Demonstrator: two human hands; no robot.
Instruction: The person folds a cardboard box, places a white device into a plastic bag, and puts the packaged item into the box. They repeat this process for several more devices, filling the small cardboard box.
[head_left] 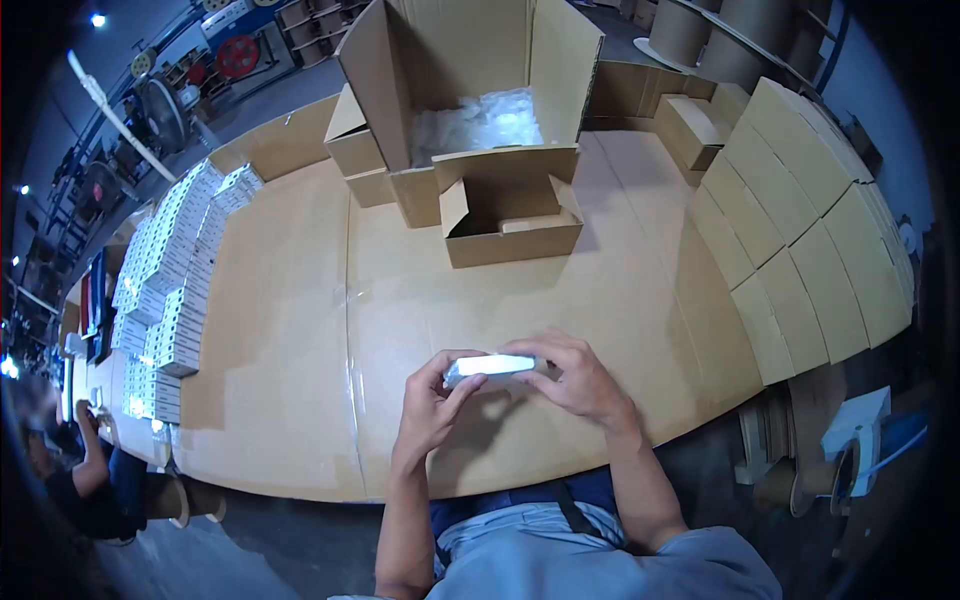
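Above the cardboard-covered table (pixel 290 330) I hold a small white box (pixel 492 366), which looks glossy, perhaps wrapped in clear plastic. My left hand (pixel 432 398) grips its left end, thumb in front and fingers behind. The fingers of my right hand (pixel 578 378) close round the right end; they are slightly blurred. Further back on the table an open small brown carton (pixel 515 245) faces me with its flaps up. Behind it stands a large open carton (pixel 465 50) holding clear plastic bags (pixel 490 120).
Stacked small white boxes (pixel 165 250) line the table's left side. Closed brown cartons (pixel 800 230) are piled at the right, with another brown carton (pixel 690 130) at the back right. A co-worker (pixel 95 470) sits at far left. Below the right edge lies a spool (pixel 845 475).
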